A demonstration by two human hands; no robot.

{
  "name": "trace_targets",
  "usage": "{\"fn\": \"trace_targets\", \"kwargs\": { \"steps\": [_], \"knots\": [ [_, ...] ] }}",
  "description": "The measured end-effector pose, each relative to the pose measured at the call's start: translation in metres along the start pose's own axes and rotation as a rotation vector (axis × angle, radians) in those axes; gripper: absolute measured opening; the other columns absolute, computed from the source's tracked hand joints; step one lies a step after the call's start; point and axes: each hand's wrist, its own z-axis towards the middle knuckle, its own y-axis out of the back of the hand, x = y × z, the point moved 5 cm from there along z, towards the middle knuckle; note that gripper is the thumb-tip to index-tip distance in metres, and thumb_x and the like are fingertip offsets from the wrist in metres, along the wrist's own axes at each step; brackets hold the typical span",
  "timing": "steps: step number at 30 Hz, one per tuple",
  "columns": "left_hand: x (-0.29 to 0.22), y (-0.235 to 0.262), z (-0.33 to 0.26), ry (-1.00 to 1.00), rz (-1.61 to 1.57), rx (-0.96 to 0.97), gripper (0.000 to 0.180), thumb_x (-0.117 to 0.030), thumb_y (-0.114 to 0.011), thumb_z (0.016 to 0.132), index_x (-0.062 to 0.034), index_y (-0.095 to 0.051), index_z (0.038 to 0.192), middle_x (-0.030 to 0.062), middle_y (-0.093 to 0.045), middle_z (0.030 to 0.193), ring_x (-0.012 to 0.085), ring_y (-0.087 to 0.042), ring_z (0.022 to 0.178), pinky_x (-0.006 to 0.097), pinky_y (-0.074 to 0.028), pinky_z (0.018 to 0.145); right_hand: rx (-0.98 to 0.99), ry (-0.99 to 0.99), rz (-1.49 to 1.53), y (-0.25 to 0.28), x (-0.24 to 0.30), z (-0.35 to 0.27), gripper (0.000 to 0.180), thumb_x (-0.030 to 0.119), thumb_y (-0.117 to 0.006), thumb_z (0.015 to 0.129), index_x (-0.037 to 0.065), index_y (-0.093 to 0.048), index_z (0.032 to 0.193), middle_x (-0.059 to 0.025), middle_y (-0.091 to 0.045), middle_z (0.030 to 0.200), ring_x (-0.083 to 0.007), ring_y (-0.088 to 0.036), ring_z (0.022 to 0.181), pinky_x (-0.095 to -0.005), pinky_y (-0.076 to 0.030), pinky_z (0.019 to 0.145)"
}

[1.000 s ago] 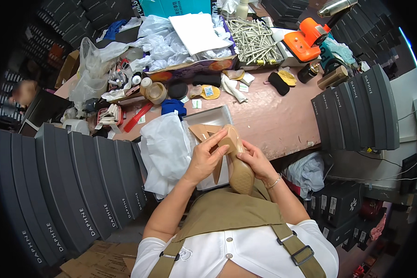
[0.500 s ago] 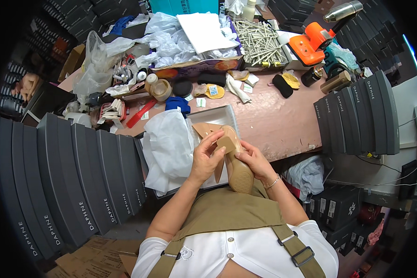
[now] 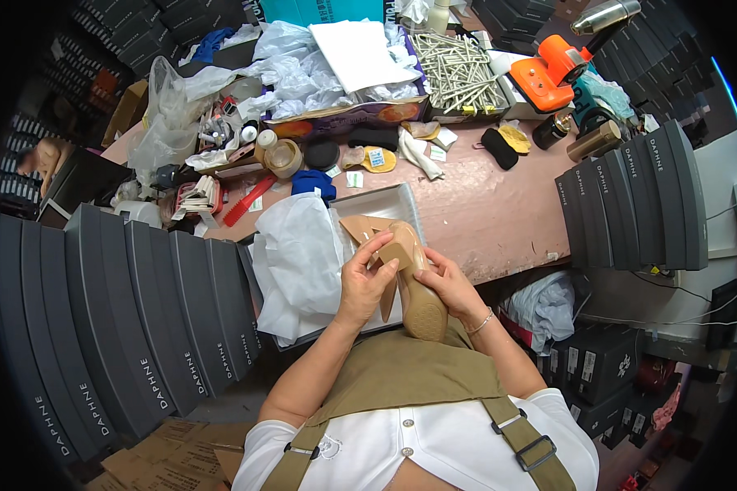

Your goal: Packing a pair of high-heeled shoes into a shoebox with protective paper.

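The person holds one beige shoe with both hands, just in front of the apron, its sole facing upward. The left hand has its fingers bent and little open, with the thumb and the forefinger on the block heel of this shoe. The right hand is closed on the shoe's side: the thumb presses near the narrow middle of the sole, while the other fingers are partly hidden, so how tightly they curl one cannot tell. Behind the shoe, another beige piece is above the open box. White wrapping paper spreads over the left side of this box, near the red brush on the table.
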Motion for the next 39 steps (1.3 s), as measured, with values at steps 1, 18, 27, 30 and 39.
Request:
{"fn": "trace_targets", "kwargs": {
  "steps": [1,18,27,30,39],
  "knots": [
    [0.002,0.001,0.001,0.011,0.002,0.000,0.051,0.001,-0.061,0.079,0.0014,-0.050,0.130,0.0131,-0.047,0.136,0.0228,-0.040,0.130,0.035,-0.031,0.109,0.007,-0.008,-0.001,0.001,-0.003,0.001,0.057,0.007,-0.058,0.089,0.000,-0.034,0.140,-0.0115,-0.065,0.102,-0.0139,-0.064,0.085,-0.0275,-0.052,0.074],
    [-0.030,0.042,0.053,-0.207,0.375,-0.131,0.037,-0.003,-0.073,0.068,-0.0050,-0.052,0.099,0.0063,-0.059,0.095,0.0153,-0.057,0.092,0.029,-0.046,0.085,-0.285,0.380,-0.517,0.073,0.100,0.157,0.023,0.018,-0.057,0.091,-0.001,-0.065,0.101,-0.0065,-0.065,0.082,-0.0121,-0.062,0.071,-0.0265,-0.051,0.057],
    [-0.005,0.054,0.060,-0.122,0.389,-0.147,0.039,-0.005,-0.075,0.068,-0.0052,-0.053,0.100,0.0066,-0.058,0.098,0.0162,-0.057,0.092,0.030,-0.046,0.083,-0.457,0.591,-1.524,0.100,0.107,0.337,0.018,0.019,-0.061,0.083,0.003,-0.066,0.089,-0.0198,-0.065,0.089,-0.0378,-0.062,0.082,-0.0443,-0.049,0.071],
    [0.000,0.065,0.058,-0.101,0.359,-0.163,0.040,-0.005,-0.075,0.068,-0.0053,-0.053,0.101,0.0065,-0.057,0.098,0.0151,-0.056,0.091,0.029,-0.046,0.082,-0.456,0.637,-1.452,0.102,0.094,0.340,0.014,0.015,-0.061,0.083,0.003,-0.064,0.091,-0.0192,-0.063,0.092,-0.0367,-0.060,0.088,-0.0438,-0.049,0.075],
    [-0.012,0.089,0.049,-0.146,0.320,-0.173,0.040,-0.006,-0.075,0.069,-0.0065,-0.052,0.101,0.0044,-0.058,0.096,0.0126,-0.056,0.086,0.027,-0.047,0.077,0.074,0.590,-0.493,0.003,0.168,0.239,0.005,0.006,-0.055,0.093,0.003,-0.053,0.090,-0.0052,-0.063,0.088,-0.0074,-0.059,0.081,-0.0212,-0.047,0.072]
  ]
}}
